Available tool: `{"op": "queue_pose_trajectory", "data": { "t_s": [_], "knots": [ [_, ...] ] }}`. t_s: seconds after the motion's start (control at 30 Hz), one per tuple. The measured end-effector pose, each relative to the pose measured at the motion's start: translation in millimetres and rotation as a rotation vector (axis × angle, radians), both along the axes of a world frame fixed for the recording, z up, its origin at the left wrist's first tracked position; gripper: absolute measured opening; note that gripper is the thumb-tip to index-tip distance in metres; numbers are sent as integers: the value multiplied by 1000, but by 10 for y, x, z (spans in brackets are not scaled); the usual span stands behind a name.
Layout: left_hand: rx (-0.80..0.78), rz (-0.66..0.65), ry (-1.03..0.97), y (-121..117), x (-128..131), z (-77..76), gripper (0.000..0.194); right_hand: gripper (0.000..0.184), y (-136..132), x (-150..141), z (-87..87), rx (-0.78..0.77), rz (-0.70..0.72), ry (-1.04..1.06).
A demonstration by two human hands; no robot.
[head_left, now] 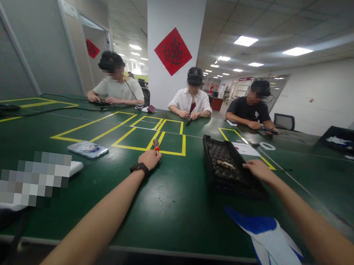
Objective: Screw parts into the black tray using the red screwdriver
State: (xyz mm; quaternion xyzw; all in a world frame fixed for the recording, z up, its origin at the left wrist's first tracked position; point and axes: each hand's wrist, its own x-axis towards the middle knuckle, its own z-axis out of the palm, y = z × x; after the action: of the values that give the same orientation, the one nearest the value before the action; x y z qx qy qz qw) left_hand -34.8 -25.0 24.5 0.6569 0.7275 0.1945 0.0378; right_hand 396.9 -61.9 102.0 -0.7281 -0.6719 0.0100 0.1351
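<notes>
My left hand point(149, 159), with a dark watch band at its wrist, is closed around a screwdriver point(156, 144) with a red and clear handle. The handle points away from me, over the yellow tape lines. To the right, my right hand point(256, 170) grips the right edge of a black open case point(206, 164). Dark, bumpy lining covers the inside of the case. A small brass-coloured item point(226, 165) lies in it, too small to name. Nearer to me, below the case, rests a blue and white glove point(274, 243).
A light blue patterned flat box point(88, 149) and a white object point(75, 168), partly blurred out, lie on the left. Yellow tape point(184, 145) marks rectangles on the green table point(166, 217). A tape roll point(267, 146) lies beyond the case. Three people sit opposite, hands on the table.
</notes>
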Motion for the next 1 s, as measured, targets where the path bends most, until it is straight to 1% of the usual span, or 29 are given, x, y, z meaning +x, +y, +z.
{"op": "queue_pose_trajectory", "data": {
  "t_s": [0.1, 0.17, 0.23, 0.3, 0.4, 0.53, 0.63, 0.7, 0.73, 0.77, 0.8, 0.83, 0.87, 0.9, 0.93, 1.0],
  "knots": [
    [5, -5, -16, -8, -6, -2, 43, 27, 111, -674, -185, -56, 126, 46],
    [10, -5, -28, -7, -11, -4, 42, 28, 149, -1041, -301, -68, 171, 66],
    [19, -4, -41, 0, -19, -4, 42, 28, 161, -1307, -396, -65, 196, 83],
    [32, -5, -55, 3, -26, 1, 41, 29, 158, -1468, -465, -58, 203, 95],
    [66, -8, -80, -18, -28, 19, 42, 29, 167, -1548, -519, -49, 194, 104],
    [111, -35, -133, -117, 8, 70, 43, 27, 210, -1510, -518, -48, 165, 112],
    [165, -124, -221, -225, 93, 165, 46, 31, 210, -1508, -446, -34, 144, 114],
    [209, -168, -204, -303, 200, 264, 46, 40, 188, -1576, -354, 49, 148, 138],
    [231, -192, -170, -343, 273, 320, 45, 44, 176, -1637, -297, 108, 182, 190],
    [249, -232, -128, -384, 359, 378, 45, 47, 168, -1712, -238, 180, 241, 290],
    [263, -275, -79, -423, 454, 435, 44, 48, 165, -1796, -179, 221, 346, 437],
    [266, -334, -26, -459, 553, 488, 42, 48, 170, -1880, -124, 209, 442, 614],
    [270, -409, 24, -489, 649, 536, 39, 47, 183, -1953, -77, 159, 499, 775],
    [268, -473, 57, -508, 734, 575, 38, 46, 203, -2004, -41, 102, 513, 896],
    [258, -535, 65, -514, 802, 604, 40, 44, 228, -2024, -16, 56, 485, 971],
    [223, -631, 39, -482, 863, 624, 52, 40, 283, -1958, -6, -15, 398, 1010]
  ]
}}
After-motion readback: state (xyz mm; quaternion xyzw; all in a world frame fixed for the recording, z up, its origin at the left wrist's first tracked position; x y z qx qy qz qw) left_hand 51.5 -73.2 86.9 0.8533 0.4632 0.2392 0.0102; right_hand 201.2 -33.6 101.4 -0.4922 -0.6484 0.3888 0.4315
